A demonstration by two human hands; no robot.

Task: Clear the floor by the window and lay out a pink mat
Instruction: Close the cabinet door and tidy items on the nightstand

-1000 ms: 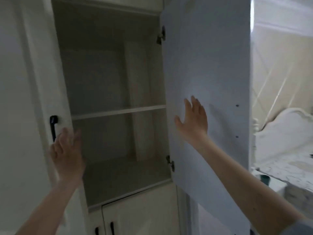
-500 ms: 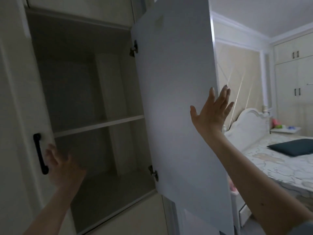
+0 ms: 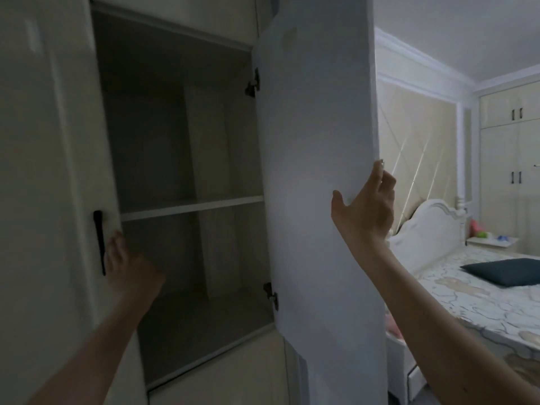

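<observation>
Both grips are on the open wardrobe doors, not on anything the task names: the right hand [image 3: 365,209] has its fingers spread and slightly bent over the free edge of the right door [image 3: 318,200], thumb on the inner face, apparently to steer the panel, while the left hand [image 3: 128,267] rests with relaxed fingers against the edge of the left door [image 3: 49,171], just beside its black handle [image 3: 99,241]; motion blur hides whether those fingers curl round the edge. No pink mat shows anywhere here, and neither the window nor the floor beside it is in sight. Holding both doors wide exposes the cupboard interior, where the shelf [image 3: 193,206] and the compartment below look bare, so this reads as a search for the mat, with the task barely begun. Beyond the right door lies a bed [image 3: 473,299] with a dark blue pillow [image 3: 505,274] and a white headboard [image 3: 429,226].
</observation>
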